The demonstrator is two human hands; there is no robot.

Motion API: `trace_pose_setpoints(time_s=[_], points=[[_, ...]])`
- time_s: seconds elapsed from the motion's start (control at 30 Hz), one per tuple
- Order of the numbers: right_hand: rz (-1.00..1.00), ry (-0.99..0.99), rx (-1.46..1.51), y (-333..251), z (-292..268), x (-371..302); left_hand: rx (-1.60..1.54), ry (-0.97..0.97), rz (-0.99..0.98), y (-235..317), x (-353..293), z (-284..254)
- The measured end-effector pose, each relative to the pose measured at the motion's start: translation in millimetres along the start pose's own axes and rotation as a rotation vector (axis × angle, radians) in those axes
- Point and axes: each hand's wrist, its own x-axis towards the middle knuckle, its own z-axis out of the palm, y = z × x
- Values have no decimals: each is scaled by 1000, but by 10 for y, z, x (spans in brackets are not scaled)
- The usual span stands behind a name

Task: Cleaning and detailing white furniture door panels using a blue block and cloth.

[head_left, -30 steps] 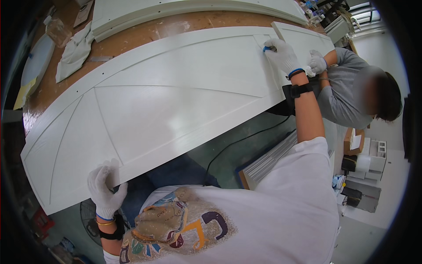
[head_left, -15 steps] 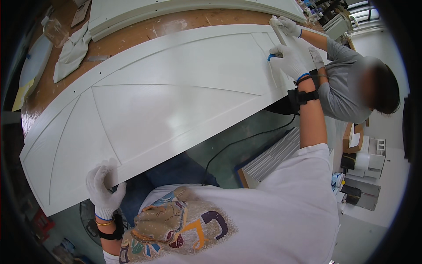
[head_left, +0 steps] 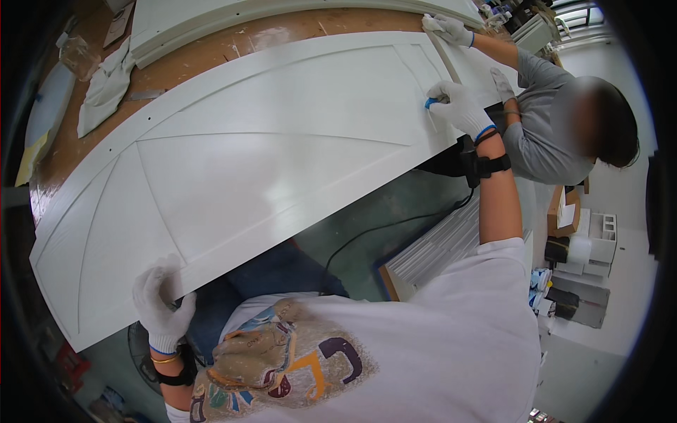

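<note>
The white panel [head_left: 240, 155] meets a half-open left hand [head_left: 161, 308] at its near edge, the right hand [head_left: 457, 107] pinching a blue piece [head_left: 429, 103].

The white panel [head_left: 233, 176] is smooth and glossy, mirroring soft patches of light. Beneath it, the brown tabletop [head_left: 204, 67] looks like wood, scuffed and paint-spotted. Matt knitted cloth covers the left hand [head_left: 162, 303] and right hand [head_left: 458, 109]. The rag [head_left: 106, 99] is crumpled matt cloth, the bottle [head_left: 79, 58] clear shiny plastic, the shirt [head_left: 451, 331] soft matt fabric with a speckled, rough-looking print [head_left: 310, 352].
</note>
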Motion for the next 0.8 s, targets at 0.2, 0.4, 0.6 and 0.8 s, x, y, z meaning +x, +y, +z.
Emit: trace_pose_setpoints(time_s=[0.2,0.4,0.6,0.8], points=[[-56,155,-6,63,37,131,19,-2,11,-19,-5,4],[2,100,-57,-30,-6,35,21,-3,-3,-2,-2,-4],[32,-2,17,-35,-32,-98,30,7,-17,12,0,1],[-59,189,-11,7,20,66,36,9,-16,43,-3,5]])
